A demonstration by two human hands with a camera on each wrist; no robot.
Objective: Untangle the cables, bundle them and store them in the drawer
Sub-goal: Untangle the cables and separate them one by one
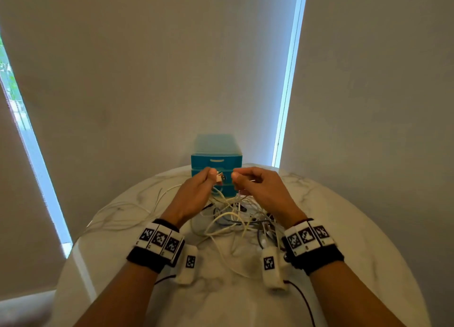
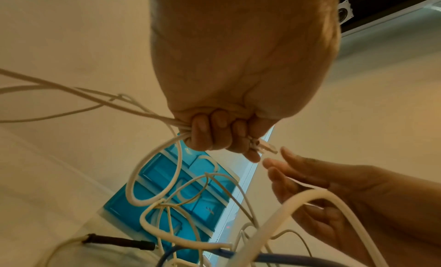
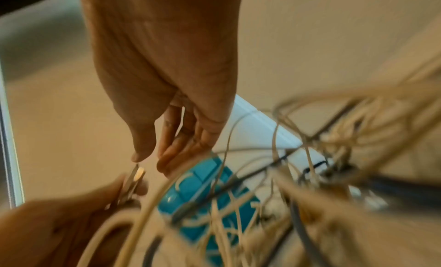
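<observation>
Head view: a round marble bench (image 1: 344, 228) carries a tangle of cables (image 1: 235, 218), mostly white with some grey and dark ones, lying at the centre between the two forearms. At 12 o'clock from the tangle stands a blue drawer unit (image 1: 216, 159), its drawers closed. The left hand (image 1: 196, 191) is raised above the tangle with its grip curled round white cable, a small white plug (image 1: 218, 178) sticking out past the fingertips. The right hand (image 1: 258, 186) is at 3 o'clock from it, just beside the plug, fingers bent toward it. Both wrists wear bands with black-and-white markers.

Left wrist view: the left hand (image 2: 222, 135) has its fingers clenched on several white strands that trail off toward 9 o'clock and loop down toward 6 o'clock; the plug (image 2: 264, 147) juts from the fist. The right hand (image 2: 322, 186) lies at 4 o'clock, fingers extended and relaxed, a thin strand crossing its palm; no closed grip shows. The drawer unit (image 2: 171, 195) sits below.

Right wrist view, blurred: the right hand (image 3: 181, 135) has straight, slightly parted fingers, its thumb tip just above the plug (image 3: 138, 174) held by the left hand (image 3: 78, 214) at 7 o'clock. Cables (image 3: 310, 176) fill the 3 to 6 o'clock area over the drawer unit (image 3: 207, 201).
</observation>
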